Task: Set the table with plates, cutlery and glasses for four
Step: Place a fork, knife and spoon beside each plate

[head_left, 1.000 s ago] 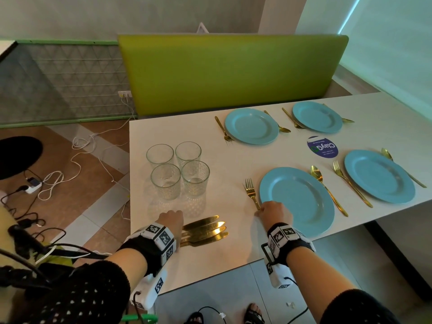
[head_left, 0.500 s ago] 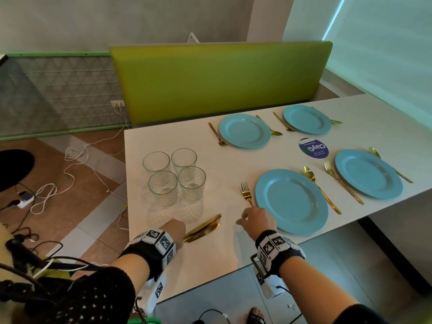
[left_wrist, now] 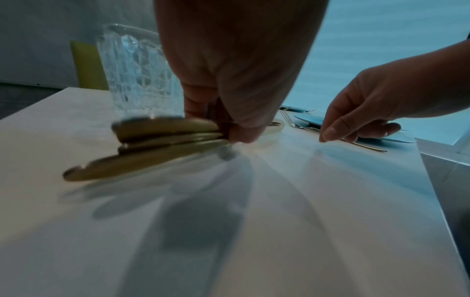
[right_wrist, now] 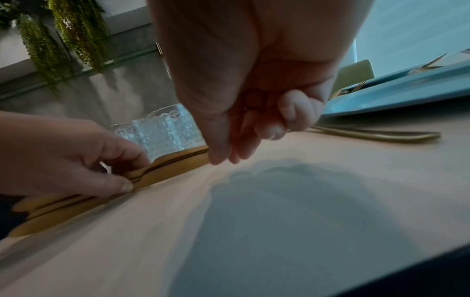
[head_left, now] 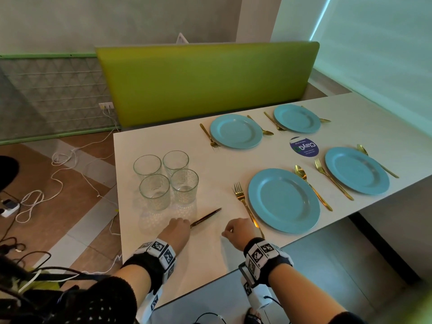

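My left hand (head_left: 184, 224) grips a stack of gold knives (head_left: 205, 217) by their handles, near the front edge of the white table (head_left: 217, 164). The left wrist view shows the knives (left_wrist: 162, 138) bunched in my fingers, blades low over the table. My right hand (head_left: 228, 231) hovers just right of them, fingers loosely curled and holding nothing. Its fingertips (right_wrist: 221, 158) point down beside the knife blades (right_wrist: 175, 164). A gold fork (head_left: 242, 199) lies left of the nearest blue plate (head_left: 284, 201). Several clear glasses (head_left: 168, 181) stand clustered behind my left hand.
Several blue plates are laid out, each with a gold fork and spoon beside it. A round blue sticker (head_left: 304, 147) lies between them. A green bench back (head_left: 205, 83) runs along the far side. Cables (head_left: 58, 174) lie on the floor at left.
My left hand has gathered the fanned-out knives into one stack and tipped them on edge. My right hand has left the fork handle and moved left towards the knives.
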Tool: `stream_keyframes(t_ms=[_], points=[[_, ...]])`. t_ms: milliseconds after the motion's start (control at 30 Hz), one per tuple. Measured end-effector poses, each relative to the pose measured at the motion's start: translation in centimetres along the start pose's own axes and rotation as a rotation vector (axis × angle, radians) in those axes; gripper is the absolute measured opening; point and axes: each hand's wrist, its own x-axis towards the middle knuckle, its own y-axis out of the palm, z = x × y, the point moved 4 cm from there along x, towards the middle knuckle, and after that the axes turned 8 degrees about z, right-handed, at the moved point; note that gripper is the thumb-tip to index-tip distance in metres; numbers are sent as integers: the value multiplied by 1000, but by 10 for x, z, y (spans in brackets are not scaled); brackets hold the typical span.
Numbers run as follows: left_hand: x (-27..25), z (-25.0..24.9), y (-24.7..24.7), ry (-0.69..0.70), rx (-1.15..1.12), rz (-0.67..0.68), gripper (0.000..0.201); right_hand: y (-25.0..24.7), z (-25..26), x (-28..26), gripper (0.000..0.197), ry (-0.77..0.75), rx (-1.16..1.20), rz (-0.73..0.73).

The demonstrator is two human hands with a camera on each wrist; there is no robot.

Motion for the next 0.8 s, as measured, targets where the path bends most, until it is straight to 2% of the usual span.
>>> stream_keyframes(t_ms=[133, 367, 533, 700, 800], points=[[3, 1, 0, 1, -97, -33, 38, 10, 7, 1, 29, -32, 36, 68], [10, -5, -4, -9, -325, 40, 35, 22, 20, 11, 31, -67, 132, 145], [12, -21, -23, 76, -577, 53, 32, 12, 26, 14, 35, -72, 424, 158], [11, -32, -49, 132, -769, 7, 30, -5, 22, 16, 18, -99, 773, 103], [11, -39, -56, 172, -827, -8, 31, -12, 17, 16, 21, -81, 922, 76]])
